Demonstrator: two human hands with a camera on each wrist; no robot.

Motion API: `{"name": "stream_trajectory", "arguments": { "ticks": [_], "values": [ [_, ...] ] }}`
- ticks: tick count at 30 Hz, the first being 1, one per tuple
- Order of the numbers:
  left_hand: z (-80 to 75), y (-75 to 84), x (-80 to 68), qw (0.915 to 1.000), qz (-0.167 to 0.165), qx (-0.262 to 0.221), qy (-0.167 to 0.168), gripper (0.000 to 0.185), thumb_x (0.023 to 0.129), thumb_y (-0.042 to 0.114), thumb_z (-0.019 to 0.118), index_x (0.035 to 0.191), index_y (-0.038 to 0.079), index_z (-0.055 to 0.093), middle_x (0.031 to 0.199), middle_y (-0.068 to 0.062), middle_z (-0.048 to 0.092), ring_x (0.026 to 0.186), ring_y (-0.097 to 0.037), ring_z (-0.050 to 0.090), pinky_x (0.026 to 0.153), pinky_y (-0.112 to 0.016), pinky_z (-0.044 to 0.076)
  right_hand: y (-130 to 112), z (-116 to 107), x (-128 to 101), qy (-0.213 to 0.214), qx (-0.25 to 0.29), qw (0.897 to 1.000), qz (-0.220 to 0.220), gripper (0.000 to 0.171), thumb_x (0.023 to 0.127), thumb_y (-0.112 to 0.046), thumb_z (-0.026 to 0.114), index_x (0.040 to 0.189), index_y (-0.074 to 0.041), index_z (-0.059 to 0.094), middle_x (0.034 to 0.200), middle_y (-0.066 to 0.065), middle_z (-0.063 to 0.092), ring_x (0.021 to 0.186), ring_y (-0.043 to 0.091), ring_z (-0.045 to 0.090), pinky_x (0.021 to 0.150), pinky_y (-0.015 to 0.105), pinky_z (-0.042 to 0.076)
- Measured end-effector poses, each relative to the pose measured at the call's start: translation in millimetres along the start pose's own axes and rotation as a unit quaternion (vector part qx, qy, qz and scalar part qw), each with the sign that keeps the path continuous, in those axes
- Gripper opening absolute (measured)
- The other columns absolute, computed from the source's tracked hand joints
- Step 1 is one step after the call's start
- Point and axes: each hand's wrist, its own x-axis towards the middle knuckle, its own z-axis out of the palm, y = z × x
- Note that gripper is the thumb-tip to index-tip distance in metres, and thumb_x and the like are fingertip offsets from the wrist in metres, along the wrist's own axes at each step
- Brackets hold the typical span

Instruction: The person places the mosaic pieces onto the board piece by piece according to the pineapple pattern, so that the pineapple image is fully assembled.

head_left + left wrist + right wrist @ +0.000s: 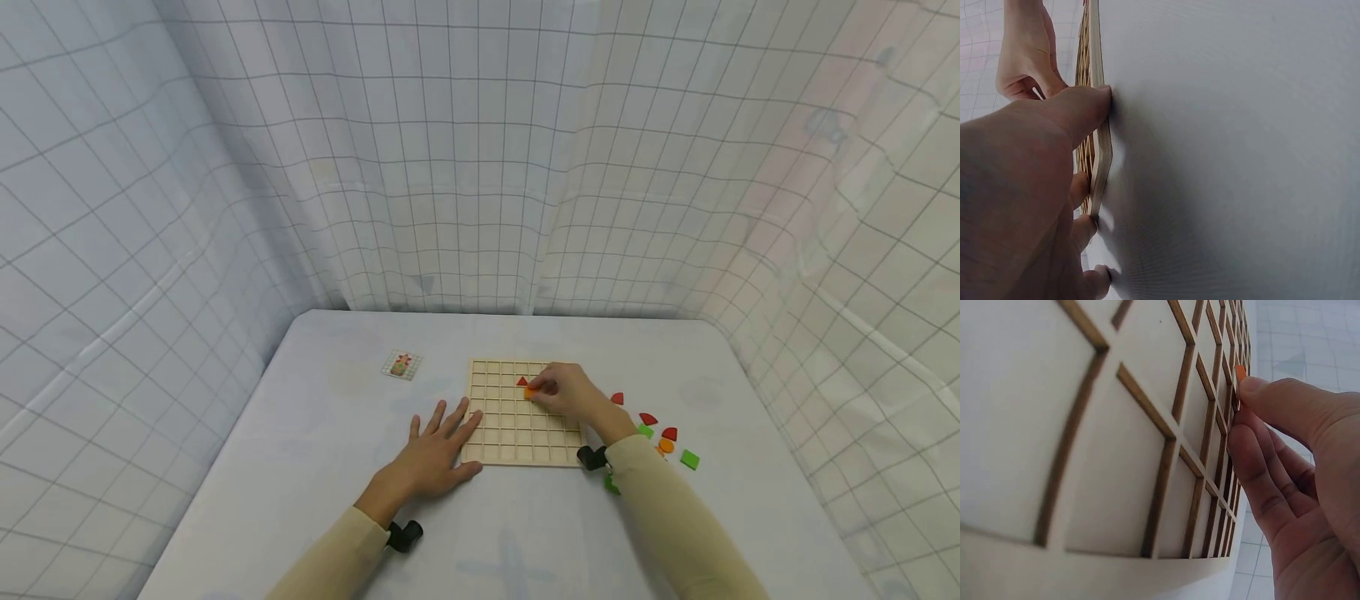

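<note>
Right hand [573, 393] over the wooden grid board [517, 429], fingers curled, pinching an orange piece [531, 392] just below a red triangle [522, 382] in the upper cells; left hand [435, 454] flat, fingers spread, pressing the board's left edge on the table [315, 433]; loose coloured pieces [663, 437] to the right

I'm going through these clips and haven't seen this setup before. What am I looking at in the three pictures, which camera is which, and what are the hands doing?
No machine here: a person works with bare hands. The wide picture comes from a head camera; the two close ones from cameras on each wrist. On the table lies a wooden grid board. The left hand rests flat at the board's left edge. The right hand pinches an orange piece over the board, next to a red triangle. Loose coloured pieces lie to the right, a small picture card to the left.
</note>
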Motion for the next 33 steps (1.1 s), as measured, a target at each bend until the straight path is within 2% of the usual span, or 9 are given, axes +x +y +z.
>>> {"name": "stream_trajectory", "arguments": {
  "ticks": [10,16,20,26,33],
  "values": [
    [0.3,-0.3,0.9,1.0000,0.001,-0.002,0.001,0.086,0.113,0.055,0.070,0.185,0.026,0.035,0.198,-0.007,0.018,0.184,-0.050,0.012,0.138,-0.089,0.015,-3.1,4.5,6.1,-0.005,-0.001,1.000,0.024,0.011,0.105,-0.010,0.088,0.115,-0.008,0.092,0.115,0.007,0.081,0.099,0.013,0.077,0.088,0.028,0.067],
    [6.5,-7.6,2.0,0.9993,0.026,-0.020,0.018,0.086,0.114,0.058,0.067,0.186,0.025,0.034,0.198,-0.010,0.020,0.182,-0.056,0.015,0.134,-0.093,0.014,-5.5,5.7,8.7,-0.011,-0.011,1.000,0.019,0.010,0.106,-0.012,0.087,0.114,-0.009,0.093,0.116,0.006,0.080,0.103,0.017,0.078,0.093,0.034,0.069],
    [11.2,-11.9,2.1,0.9984,0.040,-0.024,0.031,0.086,0.114,0.062,0.064,0.186,0.029,0.032,0.198,-0.008,0.018,0.180,-0.058,0.015,0.130,-0.096,0.015,-6.3,6.4,9.6,-0.019,0.008,0.999,0.029,0.011,0.107,-0.011,0.086,0.116,-0.008,0.092,0.118,0.006,0.079,0.106,0.018,0.079,0.095,0.035,0.069],
    [1.4,-2.0,0.2,0.9997,0.017,-0.012,0.010,0.086,0.113,0.054,0.070,0.185,0.023,0.035,0.198,-0.010,0.020,0.182,-0.054,0.015,0.135,-0.092,0.015,-7.9,6.1,9.8,-0.023,0.025,0.999,0.034,0.013,0.107,-0.010,0.086,0.118,-0.007,0.092,0.120,0.007,0.078,0.108,0.020,0.079,0.096,0.036,0.070],
    [-2.9,4.4,-1.8,1.0000,0.002,0.005,0.004,0.087,0.113,0.057,0.071,0.185,0.023,0.036,0.198,-0.009,0.021,0.183,-0.051,0.016,0.136,-0.090,0.019,-6.6,6.8,9.5,-0.020,0.021,0.999,0.028,0.014,0.108,-0.010,0.085,0.120,-0.007,0.092,0.121,0.007,0.078,0.109,0.019,0.079,0.097,0.038,0.070]
  ]
}}
